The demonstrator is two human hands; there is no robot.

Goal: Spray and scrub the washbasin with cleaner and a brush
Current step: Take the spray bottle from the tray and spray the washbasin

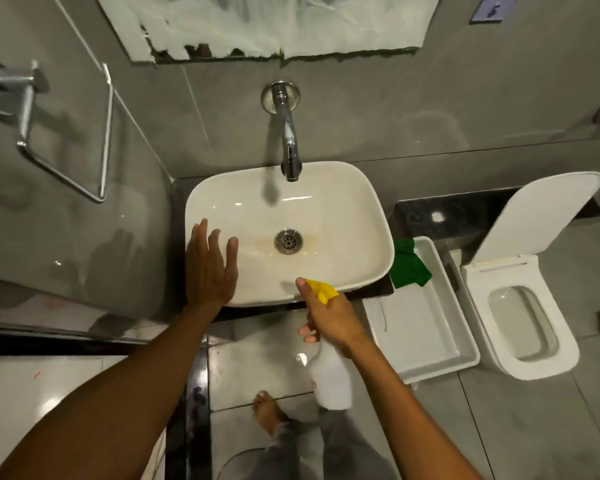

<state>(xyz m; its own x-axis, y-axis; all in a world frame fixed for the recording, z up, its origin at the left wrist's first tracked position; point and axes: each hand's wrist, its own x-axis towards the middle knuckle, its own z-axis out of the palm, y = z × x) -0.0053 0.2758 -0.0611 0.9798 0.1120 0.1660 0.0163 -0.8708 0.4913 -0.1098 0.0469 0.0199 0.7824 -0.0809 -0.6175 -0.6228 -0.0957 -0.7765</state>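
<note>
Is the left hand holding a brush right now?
No, the left hand is open and empty over the washbasin rim, while the right hand grips the spray bottle.

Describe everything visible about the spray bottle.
The spray bottle has a white, seemingly plastic body and a yellow trigger head. The right hand grips its neck and partly hides it. It is held in the air, head pointing toward the washbasin at its near rim, body slanting down toward the floor. A small red mark shows low on the body.
</note>
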